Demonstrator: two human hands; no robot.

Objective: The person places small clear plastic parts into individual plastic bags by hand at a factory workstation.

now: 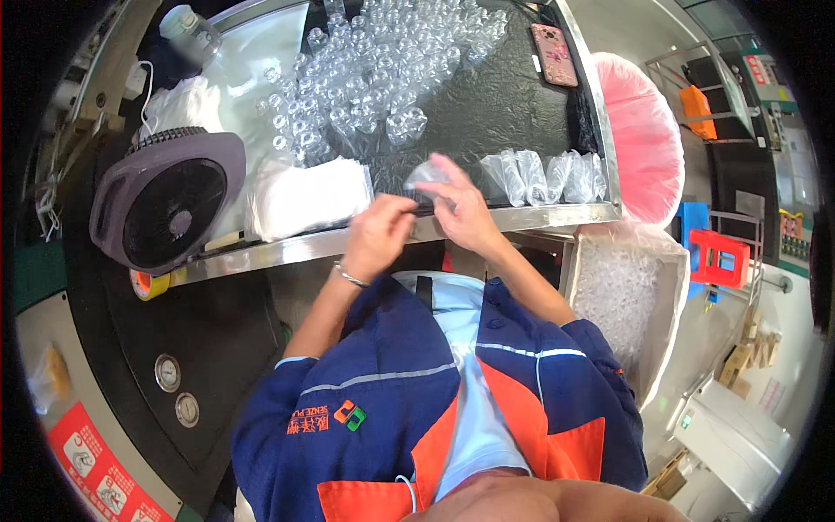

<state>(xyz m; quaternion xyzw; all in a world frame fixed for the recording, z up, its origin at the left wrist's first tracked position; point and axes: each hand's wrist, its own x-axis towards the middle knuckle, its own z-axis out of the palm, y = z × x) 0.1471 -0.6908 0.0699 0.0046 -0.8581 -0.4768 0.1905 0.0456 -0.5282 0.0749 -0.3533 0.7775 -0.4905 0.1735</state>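
My left hand (pixel 380 233) is closed in a pinch above the table's near edge; whatever its fingertips hold, if anything, is too small to make out. Facing it, my right hand (pixel 465 213) has its thumb and fingers at a small clear plastic bag (pixel 423 177), blurred and partly covered by the fingers. Left of my hands lies a stack of thin white bags (pixel 311 198). Several filled clear bags (pixel 548 177) stand in a row to the right. Beyond my hands spreads a heap of small clear plastic pieces (pixel 383 74) on black sheeting (pixel 478 104).
A dark fan (pixel 174 204) stands at the table's left end, near a clear jar (pixel 190 35) and yellow tape (pixel 150 285). A phone (pixel 554 54) lies at the far right. Beside the table are a pink padded bundle (pixel 639 139) and a lined box of clear pieces (pixel 616 283).
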